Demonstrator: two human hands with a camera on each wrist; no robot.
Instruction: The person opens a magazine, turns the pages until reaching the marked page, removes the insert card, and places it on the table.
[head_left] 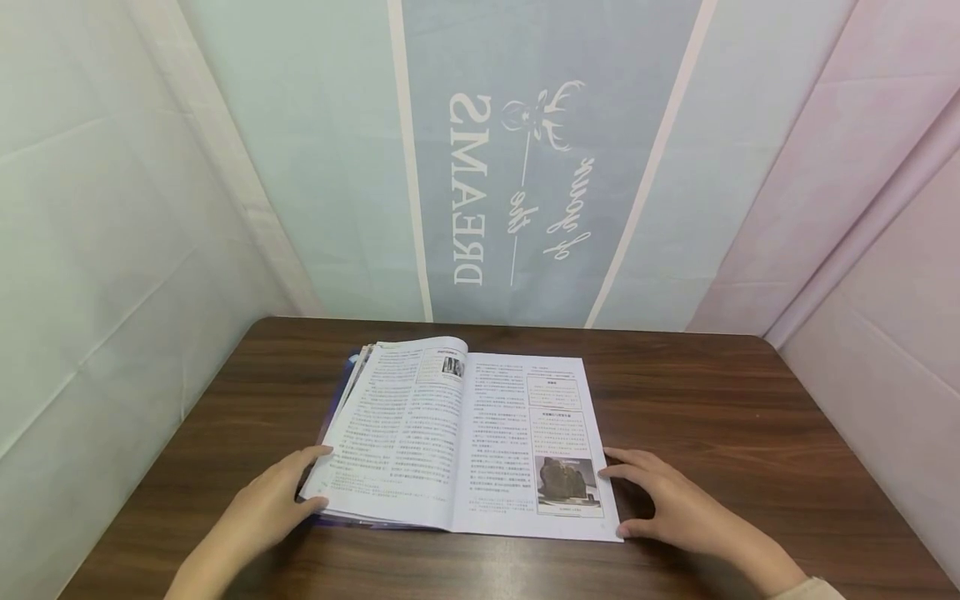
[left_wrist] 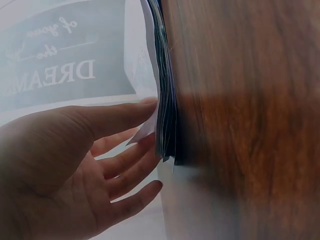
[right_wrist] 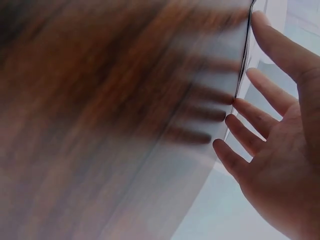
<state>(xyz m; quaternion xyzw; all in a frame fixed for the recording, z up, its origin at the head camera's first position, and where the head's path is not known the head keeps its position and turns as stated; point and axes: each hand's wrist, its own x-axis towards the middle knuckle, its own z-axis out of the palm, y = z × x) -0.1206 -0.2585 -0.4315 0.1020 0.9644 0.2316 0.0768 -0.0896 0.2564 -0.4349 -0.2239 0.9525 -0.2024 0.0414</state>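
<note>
An open magazine with printed text and a dark photo on its right page lies on the wooden table. Its thicker stack of leaves is on the left, where the top page bulges near the spine. My left hand is at the lower left edge, thumb and fingertips touching the page edges; a loose page corner sticks out between thumb and fingers in the left wrist view. Along the lower right edge, my right hand rests with spread, fairly straight fingers. In the right wrist view its fingertips meet the magazine's thin edge.
Dark brown wooden table extends around the magazine. A pale curtain with printed lettering and a deer head hangs behind the table's far edge. Light cloth walls flank it on both sides.
</note>
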